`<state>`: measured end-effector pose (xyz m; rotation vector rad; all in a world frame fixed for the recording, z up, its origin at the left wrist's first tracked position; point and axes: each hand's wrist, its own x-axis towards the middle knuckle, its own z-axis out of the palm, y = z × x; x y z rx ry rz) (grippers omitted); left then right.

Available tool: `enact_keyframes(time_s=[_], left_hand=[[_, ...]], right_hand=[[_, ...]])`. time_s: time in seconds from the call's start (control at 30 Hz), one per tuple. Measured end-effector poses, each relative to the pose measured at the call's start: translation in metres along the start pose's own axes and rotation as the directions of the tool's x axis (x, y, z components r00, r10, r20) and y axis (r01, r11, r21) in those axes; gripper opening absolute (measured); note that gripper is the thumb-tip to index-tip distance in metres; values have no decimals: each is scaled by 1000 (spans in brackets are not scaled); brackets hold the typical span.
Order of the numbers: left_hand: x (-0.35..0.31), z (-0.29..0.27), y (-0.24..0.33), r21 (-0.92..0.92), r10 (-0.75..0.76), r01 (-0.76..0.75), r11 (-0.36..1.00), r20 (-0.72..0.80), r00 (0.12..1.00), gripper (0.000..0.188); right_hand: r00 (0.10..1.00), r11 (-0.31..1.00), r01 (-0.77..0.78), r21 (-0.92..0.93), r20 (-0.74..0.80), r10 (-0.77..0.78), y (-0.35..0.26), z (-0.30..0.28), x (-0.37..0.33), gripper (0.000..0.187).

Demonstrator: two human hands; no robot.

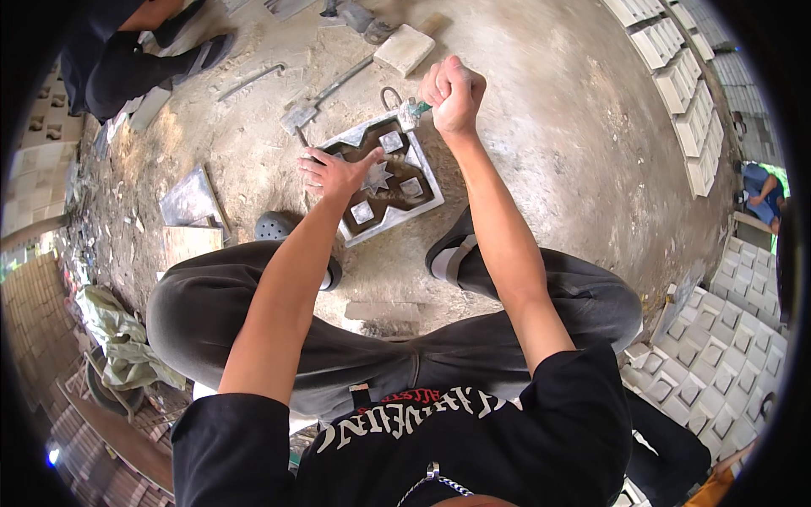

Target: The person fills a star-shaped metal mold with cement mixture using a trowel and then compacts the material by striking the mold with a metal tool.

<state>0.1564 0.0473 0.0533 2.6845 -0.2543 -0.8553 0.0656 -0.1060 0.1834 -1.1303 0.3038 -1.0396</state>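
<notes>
Bracing the mould (382,179) with left hand (334,173), fingers spread flat — right hand (454,93) fisted round a tool (411,111) at the far corner. Likely cleaning; next calls for steady pressure.

Ground (549,127): bare, dusty concrete.
Pale block (405,49): near the top edge of the ground — a long trowel (325,95) lies just below it.
Bent metal rod (250,81): left of the trowel.
Flat metal plate (191,199): near the left edge, with a tan board (189,243) just below it.
Patterned blocks (684,76): in rows along the right edge — more (726,355) at the lower right corner.
Another person (114,51): crouched at the top left corner.
</notes>
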Motion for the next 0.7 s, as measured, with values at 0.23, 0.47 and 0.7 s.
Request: enact_keyframes(time_s=[0.23, 0.47, 0.7], left_hand=[[2, -1, 30, 78, -212, 209, 975, 28, 977, 161], [6, 4, 27, 17, -158, 157, 987, 43, 987, 160], [4, -6, 30, 49, -153, 150, 988, 75, 985, 157]], right_hand=[[998, 995, -58, -86, 0, 58, 26, -6, -17, 48], [976, 945, -185, -269, 65, 209, 74, -30, -33, 48], [987, 890, 71, -451, 158, 2, 68, -8, -40, 45]])
